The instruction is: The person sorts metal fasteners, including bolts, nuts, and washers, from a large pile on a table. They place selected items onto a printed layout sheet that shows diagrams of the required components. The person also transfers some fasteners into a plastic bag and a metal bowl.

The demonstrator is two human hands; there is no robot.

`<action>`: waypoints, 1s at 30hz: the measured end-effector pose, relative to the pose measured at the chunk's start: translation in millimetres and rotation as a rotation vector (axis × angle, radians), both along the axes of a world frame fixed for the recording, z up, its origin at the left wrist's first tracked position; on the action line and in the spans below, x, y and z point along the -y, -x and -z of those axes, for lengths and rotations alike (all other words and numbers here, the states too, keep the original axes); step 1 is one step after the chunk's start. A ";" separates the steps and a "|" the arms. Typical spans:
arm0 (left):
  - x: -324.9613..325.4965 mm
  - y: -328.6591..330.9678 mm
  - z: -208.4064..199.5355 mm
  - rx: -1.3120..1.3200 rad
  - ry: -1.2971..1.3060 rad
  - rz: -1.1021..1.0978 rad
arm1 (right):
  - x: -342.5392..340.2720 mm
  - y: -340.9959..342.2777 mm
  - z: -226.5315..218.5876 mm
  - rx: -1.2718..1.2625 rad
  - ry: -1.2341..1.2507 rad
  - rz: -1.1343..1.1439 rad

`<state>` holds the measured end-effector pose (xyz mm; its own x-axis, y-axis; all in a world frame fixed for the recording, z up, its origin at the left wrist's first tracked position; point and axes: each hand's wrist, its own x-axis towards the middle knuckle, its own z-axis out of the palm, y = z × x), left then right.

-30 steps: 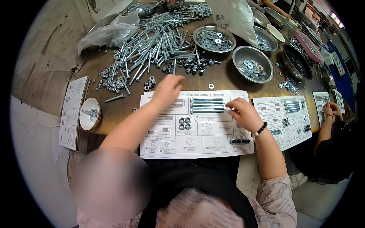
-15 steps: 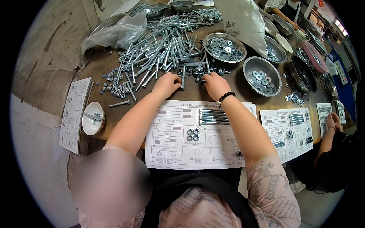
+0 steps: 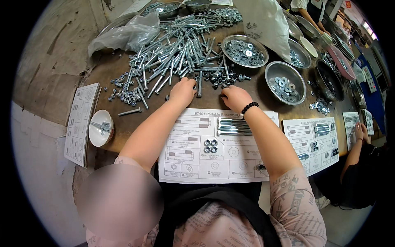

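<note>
Brown worktable (image 3: 230,101) fills frame centre. Big heap of long bolts (image 3: 177,53) upper centre. Printed parts sheet (image 3: 214,146) lower centre, carrying 4 nuts (image 3: 210,145) and a bolt bundle (image 3: 234,126). Steel bowl of washers (image 3: 285,82) right of centre. Left hand (image 3: 182,91), fingers curled, touching a bolt at heap edge. Right hand (image 3: 234,98) curled over dark nuts (image 3: 224,80); pinch cannot be told.
</note>
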<state>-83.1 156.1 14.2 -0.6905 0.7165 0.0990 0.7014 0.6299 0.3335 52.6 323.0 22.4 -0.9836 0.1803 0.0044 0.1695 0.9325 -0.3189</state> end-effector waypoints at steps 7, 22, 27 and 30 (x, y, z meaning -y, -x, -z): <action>-0.4 -6.0 -11.6 -0.010 -0.001 -0.075 | 1.7 -26.4 -17.2 -0.137 0.062 0.052; -24.0 -208.5 -25.9 0.392 -0.154 0.671 | 8.9 -246.8 -49.0 0.032 0.244 0.341; -36.7 -231.5 -9.4 0.305 -0.087 0.706 | 10.4 -257.8 -29.8 -0.012 0.170 0.342; -39.3 -236.8 -7.1 0.365 -0.148 0.740 | 11.6 -260.4 -26.5 -0.091 0.220 0.338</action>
<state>153.7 195.4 21.3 -0.0538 0.9945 0.0893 0.7485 -0.0190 0.6629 312.9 311.4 48.8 -0.8662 0.4995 0.0139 0.4164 0.7369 -0.5326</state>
